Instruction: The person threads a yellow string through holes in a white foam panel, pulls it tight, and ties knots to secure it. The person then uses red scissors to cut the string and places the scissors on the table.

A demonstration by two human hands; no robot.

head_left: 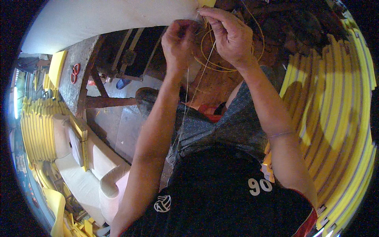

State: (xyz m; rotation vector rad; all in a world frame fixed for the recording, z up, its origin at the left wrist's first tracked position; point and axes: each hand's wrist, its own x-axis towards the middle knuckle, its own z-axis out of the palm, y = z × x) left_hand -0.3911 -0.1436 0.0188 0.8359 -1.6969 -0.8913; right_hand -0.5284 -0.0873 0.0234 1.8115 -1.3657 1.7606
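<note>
A pale, smooth upholstered piece spans the upper left, with its lower edge close to both hands. My left hand is closed beside that edge; its fingertips are shaded and blurred. To its right, my right hand pinches thumb and forefinger together at the edge, with a fine pale strand at the tips. White thread runs down from my hands in long thin lines, past my left forearm and over my lap. Whether a needle is among the fingers is too small to tell.
Red-handled scissors lie on a worn wooden bench at left. Yellow cord loops beyond my right hand. Yellow foam strips are stacked at right, more foam at far left. A cream sofa stands lower left.
</note>
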